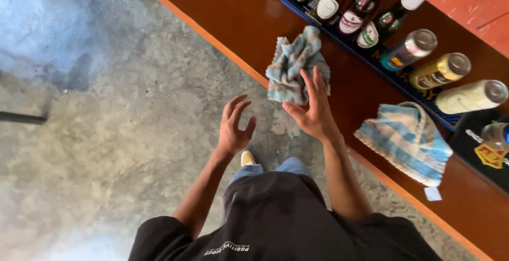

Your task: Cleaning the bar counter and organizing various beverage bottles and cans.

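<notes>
While cloth (295, 65) overhangs counter (233, 12) edge, both hands open w/ floor (132, 107) room.

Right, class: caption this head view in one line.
Right hand reaches a crumpled cloth on the wooden counter; left hand open.

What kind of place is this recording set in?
Probably a bar. A long glossy wooden counter carries a bar mat lined with glass bottles and cans, and two cloths lie on it. The right hand reaches at the crumpled cloth.
</notes>
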